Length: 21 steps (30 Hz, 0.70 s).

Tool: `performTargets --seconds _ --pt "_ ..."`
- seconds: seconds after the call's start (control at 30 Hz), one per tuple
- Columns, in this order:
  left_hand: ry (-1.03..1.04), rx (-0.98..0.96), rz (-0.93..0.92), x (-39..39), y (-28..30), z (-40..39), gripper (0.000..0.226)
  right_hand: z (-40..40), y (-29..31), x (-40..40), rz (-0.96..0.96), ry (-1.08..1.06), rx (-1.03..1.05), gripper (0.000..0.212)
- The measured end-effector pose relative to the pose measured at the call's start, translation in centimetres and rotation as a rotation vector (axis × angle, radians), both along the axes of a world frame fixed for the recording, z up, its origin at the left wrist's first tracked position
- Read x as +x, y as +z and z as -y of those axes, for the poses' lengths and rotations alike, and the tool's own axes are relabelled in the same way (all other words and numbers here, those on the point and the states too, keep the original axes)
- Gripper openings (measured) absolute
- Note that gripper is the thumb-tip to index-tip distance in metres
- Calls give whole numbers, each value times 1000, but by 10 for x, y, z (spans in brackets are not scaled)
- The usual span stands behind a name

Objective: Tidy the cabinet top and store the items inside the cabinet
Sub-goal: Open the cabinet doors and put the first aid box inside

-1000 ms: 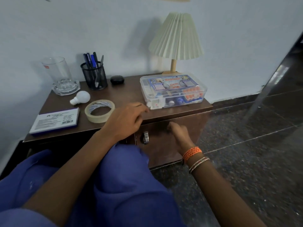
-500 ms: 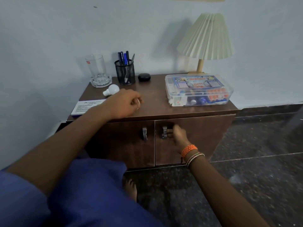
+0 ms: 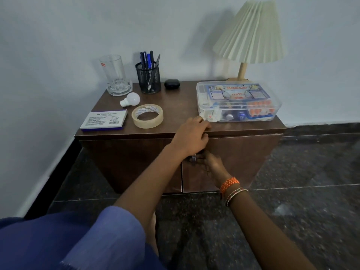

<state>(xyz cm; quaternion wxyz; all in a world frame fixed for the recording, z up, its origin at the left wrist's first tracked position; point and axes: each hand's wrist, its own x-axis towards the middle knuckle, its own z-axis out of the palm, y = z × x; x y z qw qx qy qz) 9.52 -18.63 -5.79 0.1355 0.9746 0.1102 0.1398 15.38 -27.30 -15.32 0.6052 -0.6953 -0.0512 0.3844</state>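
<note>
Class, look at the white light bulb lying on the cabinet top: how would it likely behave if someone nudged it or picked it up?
The light bulb lies on its side with a round globe, so a nudge would probably roll it in a curve. It looks small and hollow, likely light. It may be fragile; the material can't be told.

L hand (image 3: 191, 136) hides door handle (image 3: 193, 158); grip unclear.

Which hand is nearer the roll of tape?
Left. The left hand rests on the cabinet's front edge, just right of the roll of tape. The right hand is lower, at the door handle.
</note>
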Motion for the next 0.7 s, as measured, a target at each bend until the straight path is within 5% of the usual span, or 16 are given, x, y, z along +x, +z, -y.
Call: performTargets --seconds 0.1,0.27,0.43,0.6,0.7 --pt "-29 -109 152 -18 -22 -7 35 2 2 -4 -24 20 -11 31" --pt "1 328 12 -44 -65 -1 52 4 5 -12 39 -57 -27 30" --pt "90 274 -37 -35 -60 23 43 25 -1 -26 180 -60 -192 57" --pt "-103 218 -3 -37 -52 24 35 55 0 -40 177 -101 -197 36" --pt "-57 -63 16 -39 -47 14 27 61 9 -40 139 -69 -228 43"
